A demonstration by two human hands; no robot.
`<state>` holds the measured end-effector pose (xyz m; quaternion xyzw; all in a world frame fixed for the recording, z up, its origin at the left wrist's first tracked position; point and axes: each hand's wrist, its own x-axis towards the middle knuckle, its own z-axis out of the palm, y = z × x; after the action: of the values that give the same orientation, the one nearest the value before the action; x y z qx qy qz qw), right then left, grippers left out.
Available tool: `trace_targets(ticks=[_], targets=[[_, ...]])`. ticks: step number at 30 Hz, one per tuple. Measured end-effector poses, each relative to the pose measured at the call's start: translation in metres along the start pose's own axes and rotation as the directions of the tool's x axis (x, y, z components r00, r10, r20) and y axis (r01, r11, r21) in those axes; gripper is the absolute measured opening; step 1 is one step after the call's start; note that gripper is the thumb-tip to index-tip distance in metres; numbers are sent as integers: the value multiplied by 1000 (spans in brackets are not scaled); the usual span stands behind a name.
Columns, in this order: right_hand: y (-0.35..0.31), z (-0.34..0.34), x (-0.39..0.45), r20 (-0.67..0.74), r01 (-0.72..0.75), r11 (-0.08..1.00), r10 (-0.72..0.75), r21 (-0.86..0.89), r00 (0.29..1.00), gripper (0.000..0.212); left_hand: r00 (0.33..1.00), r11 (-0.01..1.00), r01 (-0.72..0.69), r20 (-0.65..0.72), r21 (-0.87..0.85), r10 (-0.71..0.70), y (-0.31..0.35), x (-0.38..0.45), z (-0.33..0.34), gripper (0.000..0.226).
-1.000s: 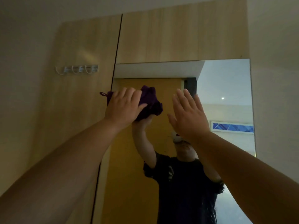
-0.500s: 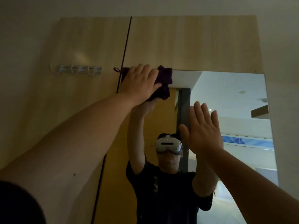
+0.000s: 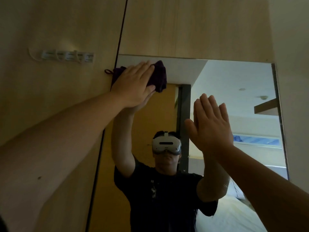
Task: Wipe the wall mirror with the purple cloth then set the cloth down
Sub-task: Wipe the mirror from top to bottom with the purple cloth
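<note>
The wall mirror [image 3: 234, 97] fills the middle and right of the head view, set into a wooden panel. A dark purple cloth [image 3: 158, 77] lies bunched against the mirror's top left corner. My left hand [image 3: 133, 86] presses flat on it with straight fingers, and a small loop of the cloth sticks out to the left past the mirror's edge. My right hand [image 3: 210, 124] is raised lower and to the right, flat with fingers together, palm toward the glass and holding nothing. Whether it touches the glass is hidden.
A white hook rail [image 3: 68, 56] hangs on the wooden wall panel [image 3: 192, 27] left of the mirror. A dark vertical seam [image 3: 120, 39] runs down along the mirror's left edge. The mirror reflects a person in a white headset, a yellow door and a bed.
My left hand has carried the cloth up to the mirror's top left corner and its fingers have flattened over it. My right hand stays flat, now lower relative to the cloth.
</note>
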<state>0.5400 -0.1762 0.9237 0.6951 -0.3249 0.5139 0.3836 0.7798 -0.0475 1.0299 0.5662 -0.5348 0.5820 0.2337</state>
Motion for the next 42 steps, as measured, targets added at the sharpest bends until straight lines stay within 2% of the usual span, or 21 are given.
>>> trace_targets(ticks=[3, 8, 14, 19, 25, 32, 37, 39, 42], targets=[[1, -1, 0, -6, 6, 1000, -6, 23, 1000, 75, 998, 999, -44, 33, -12, 44, 15, -42, 9, 68], [3, -2, 0, -12, 21, 997, -20, 77, 1000, 68, 990, 990, -134, -39, 39, 136, 47, -138, 39, 72], [5, -13, -2, 11, 35, 987, -37, 156, 999, 60, 973, 973, -229, 5, 30, 229, 79, -256, 63, 70], [29, -26, -12, 16, 7, 990, -9, 138, 1000, 65, 968, 968, -251, -19, 24, 252, 86, -289, 68, 69], [76, -31, -24, 81, -121, 989, 114, 81, 990, 69, 972, 979, -202, -129, -13, 199, 86, -234, 54, 53], [84, -15, -27, 91, -140, 990, 137, 31, 986, 68, 972, 997, -46, -233, -54, 32, 81, -61, 5, 54], [84, -10, -27, 68, -119, 993, 118, 22, 991, 70, 941, 995, 85, -323, -51, -97, 87, 55, -40, 52], [85, -9, -28, 44, -110, 993, 109, 34, 993, 71, 952, 995, 91, -290, -26, -95, 90, 86, -49, 54], [84, -8, -28, 21, -103, 994, 102, 46, 995, 73, 995, 1000, 9, -100, -29, -12, 92, 106, -35, 61]])
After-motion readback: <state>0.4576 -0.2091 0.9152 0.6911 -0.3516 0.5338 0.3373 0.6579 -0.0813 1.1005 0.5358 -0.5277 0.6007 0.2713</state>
